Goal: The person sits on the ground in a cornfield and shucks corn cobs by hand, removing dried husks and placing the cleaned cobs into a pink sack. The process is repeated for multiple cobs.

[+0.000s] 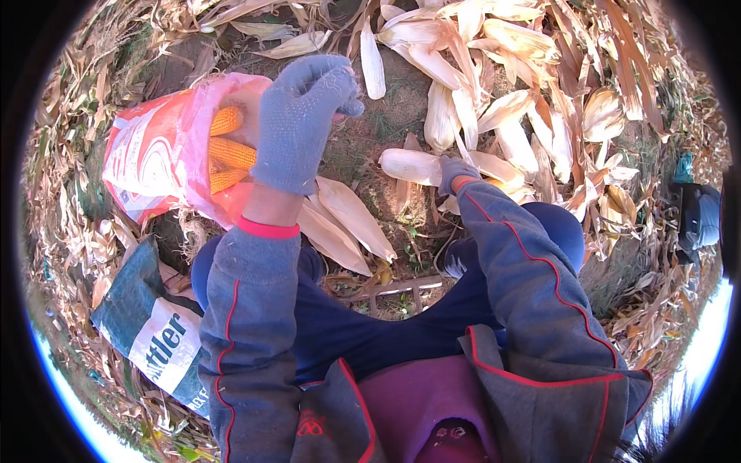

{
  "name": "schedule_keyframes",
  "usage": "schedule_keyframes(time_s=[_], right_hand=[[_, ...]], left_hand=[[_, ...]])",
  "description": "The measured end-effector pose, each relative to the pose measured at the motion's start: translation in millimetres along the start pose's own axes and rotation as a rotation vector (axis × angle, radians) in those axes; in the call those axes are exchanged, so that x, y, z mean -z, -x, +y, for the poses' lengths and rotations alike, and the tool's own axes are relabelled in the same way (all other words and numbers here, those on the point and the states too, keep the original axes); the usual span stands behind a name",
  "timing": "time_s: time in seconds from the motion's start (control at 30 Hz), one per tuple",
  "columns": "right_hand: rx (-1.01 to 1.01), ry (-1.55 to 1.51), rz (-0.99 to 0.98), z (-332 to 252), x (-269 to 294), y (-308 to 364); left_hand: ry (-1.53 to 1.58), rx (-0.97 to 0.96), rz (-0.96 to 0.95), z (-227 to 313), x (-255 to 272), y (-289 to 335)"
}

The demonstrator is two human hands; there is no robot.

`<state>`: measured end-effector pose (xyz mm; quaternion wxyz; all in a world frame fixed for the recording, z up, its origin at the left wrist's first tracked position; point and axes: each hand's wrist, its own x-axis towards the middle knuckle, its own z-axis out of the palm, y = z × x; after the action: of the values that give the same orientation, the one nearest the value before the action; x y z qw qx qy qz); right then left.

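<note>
My left hand (299, 116), in a grey knitted glove, is raised beside the mouth of a pink-and-white printed sack (150, 150). Its fingers are curled, and whatever they hold, if anything, is hidden. Several bare orange corn cobs (231, 153) lie in the sack's mouth, partly behind this hand. Low over the ground to the right, my right hand (453, 174), gloved too, is closed on the end of an ear of corn in its pale husk (411, 166). The ear points left, and more husked leaves lie against the hand.
Dry corn ears in husks (440, 116) and loose leaves are heaped ahead and to the right. Pale husks (347, 220) lie between my feet. A dark green-and-white sack (158, 332) is at lower left. A dark bag (698, 216) stands at far right.
</note>
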<state>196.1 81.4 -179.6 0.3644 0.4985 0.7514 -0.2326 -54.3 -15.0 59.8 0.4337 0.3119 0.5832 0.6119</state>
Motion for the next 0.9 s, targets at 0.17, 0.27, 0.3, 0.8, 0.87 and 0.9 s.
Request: schedule_keyframes(time_s=[0.17, 0.27, 0.3, 0.8, 0.87, 0.9], right_hand=[[-0.098, -0.028, 0.095, 2, -20, -17], [-0.143, -0.055, 0.177, 6, -45, -40], [-0.172, -0.093, 0.155, 7, -47, -46], [0.138, -0.141, 0.084, -17, -18, -15], [0.222, -0.208, 0.104, -22, -8, -9], [0.216, -0.25, 0.078, -24, 5, -6]], left_hand=[[0.028, -0.011, 0.009, -4, -5, -3], [0.01, -0.004, 0.023, -2, -8, -6], [0.014, -0.005, 0.025, -3, -9, -6], [0.015, 0.025, 0.006, -9, -8, -6], [-0.057, 0.049, -0.046, -14, -3, -6], [-0.092, 0.056, -0.078, -18, -2, -9]])
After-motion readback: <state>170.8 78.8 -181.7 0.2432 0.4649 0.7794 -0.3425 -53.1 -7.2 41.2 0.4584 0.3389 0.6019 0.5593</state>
